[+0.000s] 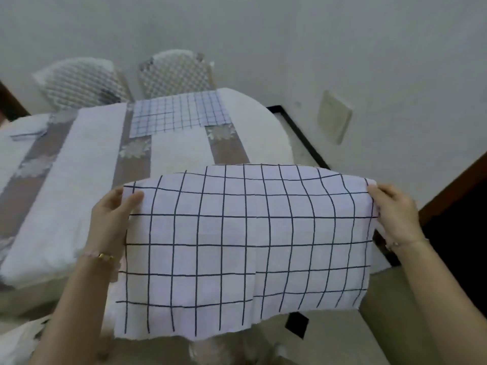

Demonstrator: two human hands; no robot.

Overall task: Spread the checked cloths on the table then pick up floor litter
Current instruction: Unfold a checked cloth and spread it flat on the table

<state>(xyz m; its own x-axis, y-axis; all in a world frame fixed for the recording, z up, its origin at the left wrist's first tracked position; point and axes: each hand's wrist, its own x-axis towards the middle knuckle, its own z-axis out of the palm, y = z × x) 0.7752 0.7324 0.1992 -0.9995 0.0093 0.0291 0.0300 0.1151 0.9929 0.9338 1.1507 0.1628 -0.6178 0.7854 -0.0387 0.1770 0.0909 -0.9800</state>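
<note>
Beyond both grips I see the table [87,164], draped in white with grey-brown stripes. Between my two hands hangs one checked cloth [245,241], wide-squared. It is stretched from grip to grip in the air above the table's near edge, and its lower hem droops below my wrists. Two lattice-backed chairs [174,72] stand past the table's far side, well beyond the grips. A second checked cloth [179,114], finer-squared, lies flat on the table's far end, ahead of the held one and well apart from it. My left hand [113,214] pinches the held cloth's upper left corner, thumb on the near face. My right hand [395,217] pinches its upper right edge. One bracelet [104,256] circles each wrist.
</note>
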